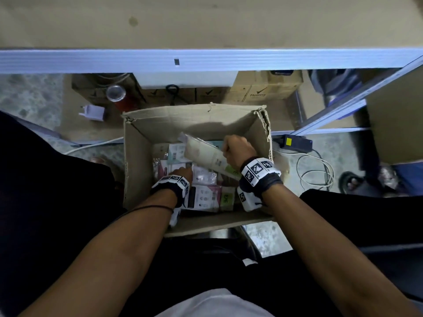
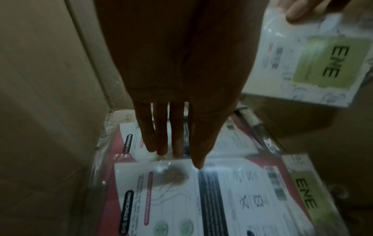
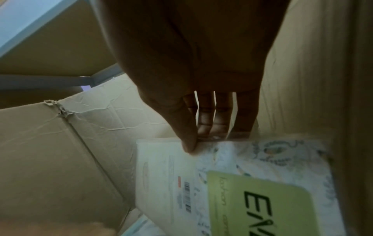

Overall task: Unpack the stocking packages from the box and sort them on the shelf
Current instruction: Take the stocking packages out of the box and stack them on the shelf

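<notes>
An open cardboard box (image 1: 146, 143) on the floor holds several flat stocking packages (image 1: 206, 197). My right hand (image 1: 237, 151) pinches the top edge of a white package with a green label (image 1: 206, 154), (image 3: 238, 183), lifted and tilted inside the box near its right wall. That same package (image 2: 306, 55) shows at the upper right of the left wrist view. My left hand (image 1: 180, 173), (image 2: 177, 127) reaches down at the box's left side with straight fingers just above the pink and white packages (image 2: 201, 199). It holds nothing.
A beige shelf board (image 1: 206, 21) with a blue-grey metal front rail (image 1: 206, 60) spans the top of the head view. Below it stand brown cartons (image 1: 263, 90), a red can (image 1: 121, 97) and a white plug (image 1: 92, 112). Cables (image 1: 315, 168) and a black adapter (image 1: 295, 143) lie right of the box.
</notes>
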Tool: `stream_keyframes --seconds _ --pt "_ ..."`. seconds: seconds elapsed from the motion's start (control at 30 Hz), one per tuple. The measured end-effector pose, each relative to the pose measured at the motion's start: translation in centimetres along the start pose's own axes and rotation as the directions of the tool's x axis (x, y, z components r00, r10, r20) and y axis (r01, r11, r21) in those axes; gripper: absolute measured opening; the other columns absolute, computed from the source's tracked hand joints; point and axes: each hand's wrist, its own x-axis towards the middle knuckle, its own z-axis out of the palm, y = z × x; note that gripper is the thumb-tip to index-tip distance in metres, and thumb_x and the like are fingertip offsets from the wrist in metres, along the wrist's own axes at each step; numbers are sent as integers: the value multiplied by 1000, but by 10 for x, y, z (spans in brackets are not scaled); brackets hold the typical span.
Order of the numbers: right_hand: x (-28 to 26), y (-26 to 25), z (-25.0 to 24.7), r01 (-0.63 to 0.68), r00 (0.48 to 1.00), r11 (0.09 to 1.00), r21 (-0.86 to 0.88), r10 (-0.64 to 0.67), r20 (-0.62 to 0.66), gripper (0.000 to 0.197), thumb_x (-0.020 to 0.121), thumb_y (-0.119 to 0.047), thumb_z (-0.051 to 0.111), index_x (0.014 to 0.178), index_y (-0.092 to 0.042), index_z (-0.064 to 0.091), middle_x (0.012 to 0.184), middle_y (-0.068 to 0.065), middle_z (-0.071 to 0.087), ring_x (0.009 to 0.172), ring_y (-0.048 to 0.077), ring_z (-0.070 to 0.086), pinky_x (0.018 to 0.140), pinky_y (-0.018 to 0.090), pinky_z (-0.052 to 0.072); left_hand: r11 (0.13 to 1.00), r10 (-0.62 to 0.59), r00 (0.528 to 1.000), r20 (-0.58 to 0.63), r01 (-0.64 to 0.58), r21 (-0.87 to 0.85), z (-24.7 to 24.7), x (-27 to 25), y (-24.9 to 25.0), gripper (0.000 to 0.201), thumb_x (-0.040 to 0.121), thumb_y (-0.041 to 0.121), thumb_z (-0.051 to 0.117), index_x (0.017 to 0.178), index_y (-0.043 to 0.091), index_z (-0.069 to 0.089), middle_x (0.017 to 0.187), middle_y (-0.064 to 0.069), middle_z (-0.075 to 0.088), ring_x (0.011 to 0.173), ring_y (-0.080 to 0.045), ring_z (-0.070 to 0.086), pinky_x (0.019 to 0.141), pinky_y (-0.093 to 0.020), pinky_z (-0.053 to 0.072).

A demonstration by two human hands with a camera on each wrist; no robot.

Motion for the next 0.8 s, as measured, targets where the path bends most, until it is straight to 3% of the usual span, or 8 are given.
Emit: stream_keyframes --seconds 0.07,0.27,0.57,0.8 --pt "-1 2 -2 12 1000 1000 18 -12 -7 12 86 -4 56 93 -13 60 108 8 62 100 30 59 89 42 51 997 7 1000 21 -9 74 3 2 1 62 83 2 69 141 7 47 134 -20 56 121 -36 58 100 -42 51" --pt "1 2 -2 8 1000 999 38 -8 -2 9 86 -6 58 89 -15 60 106 7 62 99 29 59 88 40 51 985 -27 999 -23 31 170 2 3 7 33 93 6 57 126 2 59 128 -16 61 117 -32 61 94 -41 52" --pt "4 -2 -1 -13 1000 997 79 12 15 12 86 -10 62 81 -20 57 102 5 62 94 27 60 85 41 54 985 -34 999 -10 35 166 -1 -1 5 28 96 4 51 121 -2 60 127 -19 61 117 -34 61 96 -42 52" --pt "2 -2 -3 -34 999 995 95 33 16 13 86 -9 62 80 -21 59 100 3 64 93 25 61 84 39 54 995 48 998 32 -51 87 -10 -3 16 31 88 5 66 120 5 65 130 -16 60 119 -32 60 97 -40 51"
